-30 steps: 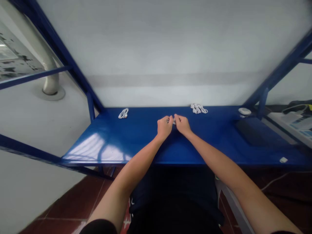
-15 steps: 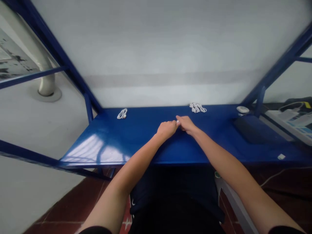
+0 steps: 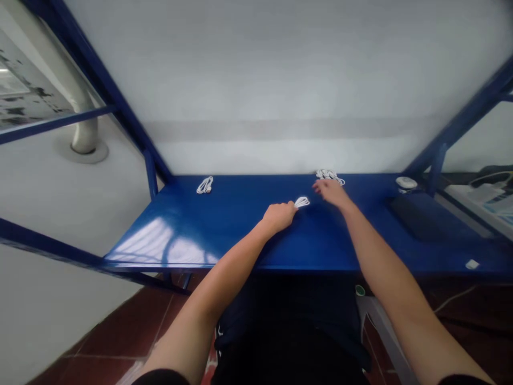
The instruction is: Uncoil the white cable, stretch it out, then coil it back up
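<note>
We see a small coiled white cable bundle [image 3: 302,201], its thin glossy cord wound into flat oval loops, lying near the middle of the smooth blue-painted metal table [image 3: 224,230]. The left hand [image 3: 279,216] rests on the tabletop with its fingers curled in and its fingertips pinching the near end of that bundle, so we read it as gripping the cable. The right hand [image 3: 331,191] is stretched further back and to the right, palm down with fingers loosely spread and holding nothing; its fingertips lie just beside, perhaps touching, a heap of similar white coiled cables [image 3: 329,175] at the back edge of the table against the wall. We cannot tell whether those fingertips actually make contact.

Well apart to the left, also at the back edge, lies a single white coiled cable [image 3: 204,185]. To the right of the heap sits a round white disc-shaped object [image 3: 406,183], and in front of it a flat dark rectangular mat [image 3: 417,216] with a dull finish. A small white block [image 3: 472,263] lies near the front right edge of the table. The tabletop is glossy, with pale reflections at its left front. Slanting blue metal frame bars [image 3: 100,85] rise on both sides before a plain matt white wall [image 3: 280,80], and reddish-brown floor tiles [image 3: 120,342] show below.
</note>
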Motion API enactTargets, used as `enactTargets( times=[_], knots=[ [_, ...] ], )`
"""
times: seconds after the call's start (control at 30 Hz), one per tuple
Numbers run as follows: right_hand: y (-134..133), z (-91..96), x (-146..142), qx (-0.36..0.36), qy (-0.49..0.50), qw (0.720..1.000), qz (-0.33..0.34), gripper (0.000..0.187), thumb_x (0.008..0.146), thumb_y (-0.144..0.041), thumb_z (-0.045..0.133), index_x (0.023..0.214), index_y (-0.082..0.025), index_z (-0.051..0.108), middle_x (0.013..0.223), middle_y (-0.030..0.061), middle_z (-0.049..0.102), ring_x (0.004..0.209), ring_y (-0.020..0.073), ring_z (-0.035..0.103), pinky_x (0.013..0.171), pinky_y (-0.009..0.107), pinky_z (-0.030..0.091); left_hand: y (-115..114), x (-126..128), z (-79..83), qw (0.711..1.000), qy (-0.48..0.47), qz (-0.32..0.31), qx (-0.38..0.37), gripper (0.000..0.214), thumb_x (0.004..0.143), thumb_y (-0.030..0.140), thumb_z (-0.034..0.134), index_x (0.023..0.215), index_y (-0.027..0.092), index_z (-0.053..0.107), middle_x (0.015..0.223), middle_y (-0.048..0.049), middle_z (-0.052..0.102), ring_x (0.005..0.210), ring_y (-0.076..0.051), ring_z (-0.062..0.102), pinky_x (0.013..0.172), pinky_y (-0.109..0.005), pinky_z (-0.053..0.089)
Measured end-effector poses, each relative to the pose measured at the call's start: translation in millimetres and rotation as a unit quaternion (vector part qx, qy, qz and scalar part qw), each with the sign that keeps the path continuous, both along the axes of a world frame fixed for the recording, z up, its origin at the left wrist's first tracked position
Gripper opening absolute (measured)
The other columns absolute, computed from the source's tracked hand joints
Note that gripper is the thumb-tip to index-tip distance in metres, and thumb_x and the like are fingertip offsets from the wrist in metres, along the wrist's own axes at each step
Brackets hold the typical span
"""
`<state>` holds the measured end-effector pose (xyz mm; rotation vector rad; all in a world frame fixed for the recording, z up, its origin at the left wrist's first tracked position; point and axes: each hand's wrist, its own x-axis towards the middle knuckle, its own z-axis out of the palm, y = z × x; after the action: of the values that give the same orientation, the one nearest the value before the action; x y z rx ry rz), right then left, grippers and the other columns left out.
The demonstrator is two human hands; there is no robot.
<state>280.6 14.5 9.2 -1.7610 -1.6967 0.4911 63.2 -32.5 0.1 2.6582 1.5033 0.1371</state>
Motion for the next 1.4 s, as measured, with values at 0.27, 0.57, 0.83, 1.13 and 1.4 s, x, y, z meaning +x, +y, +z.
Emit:
enactTargets(
  times=[0.27,0.57,0.83,1.13,1.4],
  knots=[
    [13,-23.0,94,-0.008,-0.223,0.968,-0.112,0.031,0.076,-0.021,0.063,0.103,-0.012,0.075,0.097,0.0138,0.074,0.092,0.0269,0.068,0.085,0.034,0.051,6,-6,3.5,0.996,-0.078,0.037,-0.036,0.040,0.102,0.041,0.024,0.111,0.016,0.054,0.102,-0.0156,0.069,0.095,-0.030,0.067,0.077,-0.037,0.048],
    [5,-12.8,72,-0.086,-0.247,0.953,-0.150,0.022,0.078,-0.014,0.058,0.087,-0.012,0.078,0.087,0.0171,0.075,0.085,0.0279,0.071,0.077,0.032,0.050,12,-18,2.6,0.986,-0.157,0.045,-0.036,0.040,0.101,0.043,0.025,0.103,0.017,0.055,0.093,-0.0139,0.069,0.082,-0.027,0.066,0.066,-0.032,0.043],
    [-7,-13.0,26,0.017,-0.164,0.983,-0.077,0.021,0.083,-0.017,0.055,0.093,-0.011,0.073,0.092,0.0158,0.074,0.088,0.0256,0.070,0.083,0.033,0.050,10,-11,-0.2,0.970,-0.242,0.018,-0.021,0.036,0.101,0.042,0.028,0.091,0.019,0.054,0.077,-0.0068,0.064,0.067,-0.021,0.060,0.062,-0.030,0.040],
    [-29,-19.9,-52,0.009,0.171,0.977,0.129,0.018,0.077,-0.027,0.066,0.089,-0.015,0.072,0.076,0.0065,0.072,0.058,0.0161,0.063,0.061,0.031,0.054,8,-2,-4.3,0.972,-0.214,-0.007,0.095,0.029,0.101,0.030,0.033,0.088,0.017,0.055,0.096,-0.0105,0.061,0.095,-0.023,0.055,0.084,-0.036,0.044],
    [-33,-18.2,-52,-0.091,0.311,0.933,0.155,0.031,0.059,-0.042,0.082,0.065,-0.014,0.070,0.060,0.0031,0.066,0.058,0.0135,0.061,0.061,0.028,0.055,4,-2,1.6,0.973,-0.183,-0.019,0.138,0.028,0.101,0.029,0.032,0.097,0.015,0.055,0.105,-0.0118,0.060,0.098,-0.023,0.053,0.087,-0.035,0.043]
  ],
)
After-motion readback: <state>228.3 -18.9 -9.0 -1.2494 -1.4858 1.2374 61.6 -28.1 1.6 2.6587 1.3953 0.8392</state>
